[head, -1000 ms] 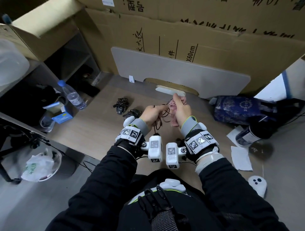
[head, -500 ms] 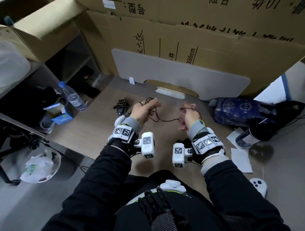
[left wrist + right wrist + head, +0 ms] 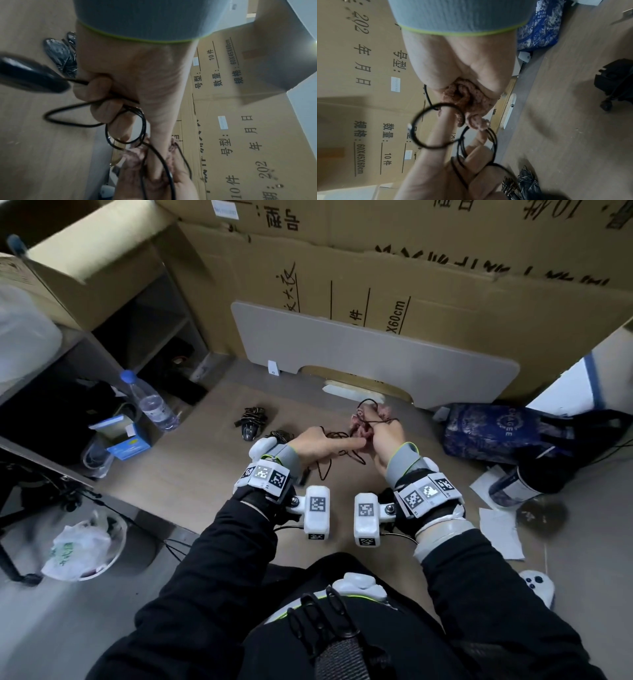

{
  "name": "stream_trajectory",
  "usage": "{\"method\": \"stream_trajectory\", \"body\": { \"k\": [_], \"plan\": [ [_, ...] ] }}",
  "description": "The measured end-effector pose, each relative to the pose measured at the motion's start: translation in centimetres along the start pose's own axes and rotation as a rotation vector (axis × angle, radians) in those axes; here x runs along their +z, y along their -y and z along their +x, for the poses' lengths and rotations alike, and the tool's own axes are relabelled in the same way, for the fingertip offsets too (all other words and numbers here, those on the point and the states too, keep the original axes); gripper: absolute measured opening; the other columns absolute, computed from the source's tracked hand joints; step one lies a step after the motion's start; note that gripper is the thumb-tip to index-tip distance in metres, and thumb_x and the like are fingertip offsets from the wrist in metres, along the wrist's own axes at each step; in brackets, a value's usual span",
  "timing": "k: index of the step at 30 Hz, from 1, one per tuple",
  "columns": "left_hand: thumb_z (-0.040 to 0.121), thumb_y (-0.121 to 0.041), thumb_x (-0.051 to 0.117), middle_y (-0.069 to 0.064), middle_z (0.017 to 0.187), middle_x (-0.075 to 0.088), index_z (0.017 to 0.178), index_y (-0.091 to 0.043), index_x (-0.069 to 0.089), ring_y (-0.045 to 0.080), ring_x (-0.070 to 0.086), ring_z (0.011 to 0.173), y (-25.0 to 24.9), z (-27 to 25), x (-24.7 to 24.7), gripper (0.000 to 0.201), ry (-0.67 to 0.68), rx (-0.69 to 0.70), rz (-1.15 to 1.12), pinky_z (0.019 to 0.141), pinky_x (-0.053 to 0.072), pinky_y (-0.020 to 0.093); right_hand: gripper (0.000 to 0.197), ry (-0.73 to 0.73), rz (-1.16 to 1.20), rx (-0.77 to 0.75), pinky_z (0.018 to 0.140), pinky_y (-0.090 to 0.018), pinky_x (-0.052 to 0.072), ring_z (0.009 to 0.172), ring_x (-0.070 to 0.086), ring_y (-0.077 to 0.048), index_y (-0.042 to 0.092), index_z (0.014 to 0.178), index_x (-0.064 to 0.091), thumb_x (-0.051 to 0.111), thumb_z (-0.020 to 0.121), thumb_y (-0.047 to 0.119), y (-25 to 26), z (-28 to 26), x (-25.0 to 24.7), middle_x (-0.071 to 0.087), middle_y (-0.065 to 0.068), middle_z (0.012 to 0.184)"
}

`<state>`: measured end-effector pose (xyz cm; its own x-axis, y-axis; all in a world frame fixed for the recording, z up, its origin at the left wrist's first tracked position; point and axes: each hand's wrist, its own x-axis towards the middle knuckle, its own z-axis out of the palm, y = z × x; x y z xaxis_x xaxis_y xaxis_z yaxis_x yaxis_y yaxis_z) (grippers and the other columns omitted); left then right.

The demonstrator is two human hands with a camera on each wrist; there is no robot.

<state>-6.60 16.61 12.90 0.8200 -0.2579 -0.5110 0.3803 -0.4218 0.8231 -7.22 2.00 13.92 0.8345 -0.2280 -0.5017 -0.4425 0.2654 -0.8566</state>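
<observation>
- far left, the water bottle (image 3: 152,402) and the blue box (image 3: 128,445) sit on the table (image 3: 191,470), well apart from the work and unchanged.
- next come two wound black bundles (image 3: 251,424), lying just beyond your left hand (image 3: 317,445). they look like finished pieces.
- half a second ago your left hand was drawn out to the left; now it has swung back in against the right hand (image 3: 380,436). its lower fingers are curled round the black cable (image 3: 323,470), and the forefinger points straight across and touches the right hand. in the left wrist view a dark glossy body (image 3: 29,77), probably a mouse, hangs on the cable beside your fist; it is too blurred to be sure.
- the cable was stretched between your hands. that span is gone, and the slack now droops in loops between and under your hands, clear of the table. in the right wrist view one loop seems to ring your left forefinger.
- your right hand has barely shifted. it is raised and clenched on a pink braided cord (image 3: 465,97) in the palm, with the cable crossing its back.
- i read the pull-out and return as one more turn being laid on. with this much slack left, the winding looks only partway done.
- far right, the blue bag (image 3: 496,433) lies untouched.
</observation>
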Motion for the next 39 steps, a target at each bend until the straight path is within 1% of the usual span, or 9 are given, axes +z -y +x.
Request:
{"method": "stream_trajectory", "body": {
  "k": [6,9,14,17,22,29,32,36,39],
  "plan": [
    [0.090,-0.025,0.075,-0.005,0.069,0.069,0.077,-0.019,0.070,0.009,0.031,0.048,0.9,-0.4,0.3,0.015,0.073,0.103,-0.122,0.043,0.021,0.023,0.043,-0.045,-0.069,-0.028,0.070,-0.037,0.056,0.065,0.064,-0.019,0.012,0.097,0.060,0.067,0.083,0.053,-0.7,0.8,0.0,0.067,-0.002,0.081],
    [0.090,-0.025,0.073,0.006,0.064,0.057,0.072,-0.014,0.061,0.013,0.029,0.047,0.9,0.1,0.6,0.025,0.068,0.081,-0.132,0.040,0.019,0.022,0.033,-0.017,-0.068,-0.011,0.042,-0.020,0.035,0.035,0.039,-0.011,0.018,0.077,0.055,0.057,0.092,0.047,-0.9,0.3,0.1,0.050,-0.001,0.059],
    [0.085,-0.018,0.080,-0.010,0.061,0.065,0.066,-0.013,0.064,0.005,0.054,0.052,0.8,0.3,0.7,0.025,-0.041,0.139,-0.108,0.056,0.042,0.017,0.032,-0.054,-0.091,0.061,0.035,-0.014,0.031,0.028,0.041,-0.008,0.016,0.077,0.054,0.057,0.096,0.041,-1.8,0.9,-0.4,0.049,0.004,0.047],
    [0.074,-0.004,0.084,0.007,0.094,0.076,0.094,-0.002,0.075,0.017,0.067,0.080,0.9,0.8,-0.3,0.022,-0.237,0.115,-0.253,0.081,0.055,0.031,0.025,-0.049,-0.170,0.062,0.040,-0.017,0.036,0.030,0.043,-0.005,0.017,0.080,0.053,0.047,0.100,0.031,-1.8,1.4,-1.3,0.049,0.001,0.061],
    [0.066,0.003,0.072,0.005,0.083,0.072,0.078,-0.018,0.079,0.023,0.059,0.074,2.3,2.1,-3.3,0.026,-0.582,0.015,-0.440,0.071,0.049,0.035,0.034,-0.220,-0.012,0.197,0.039,-0.015,0.034,0.034,0.039,-0.015,0.016,0.066,0.040,0.044,0.097,0.029,-1.6,2.1,-3.6,0.040,-0.001,0.057],
    [0.064,-0.031,0.083,-0.007,0.057,0.049,0.076,-0.017,0.066,0.011,0.041,0.047,1.4,0.6,-1.2,0.025,-0.281,-0.021,-0.189,0.038,0.031,0.016,0.039,-0.076,0.013,0.161,0.050,-0.012,0.017,0.040,0.024,-0.013,0.021,0.058,0.038,0.042,0.094,0.033,-1.3,1.7,-2.3,0.034,0.006,0.050],
    [0.074,-0.041,0.087,-0.023,0.053,0.050,0.095,-0.014,0.066,-0.008,0.048,0.052,1.3,0.2,-0.3,0.040,-0.131,-0.022,-0.115,0.047,0.052,0.018,0.024,-0.061,0.020,0.099,0.037,-0.016,0.032,0.041,0.048,-0.016,0.016,0.078,0.056,0.062,0.091,0.036,-1.8,1.1,-1.4,0.057,0.000,0.060],
    [0.066,-0.049,0.091,-0.010,0.074,0.074,0.085,-0.016,0.076,0.007,0.064,0.066,2.1,1.1,0.4,0.041,-0.012,0.066,-0.024,0.064,0.047,0.021,0.022,0.068,0.018,0.038,0.038,-0.024,0.044,0.045,0.056,-0.017,0.013,0.073,0.061,0.072,0.084,0.027,-2.0,0.5,-1.0,0.060,-0.005,0.065],
    [0.062,-0.055,0.089,-0.003,0.071,0.067,0.089,-0.003,0.076,0.012,0.051,0.058,1.9,1.2,0.2,0.060,-0.029,0.075,0.091,0.053,0.036,0.023,0.018,0.136,0.012,-0.045,0.038,-0.024,0.046,0.046,0.055,-0.018,0.008,0.071,0.064,0.073,0.085,0.015,-2.2,0.0,-1.1,0.066,-0.002,0.064]
  ]
}}
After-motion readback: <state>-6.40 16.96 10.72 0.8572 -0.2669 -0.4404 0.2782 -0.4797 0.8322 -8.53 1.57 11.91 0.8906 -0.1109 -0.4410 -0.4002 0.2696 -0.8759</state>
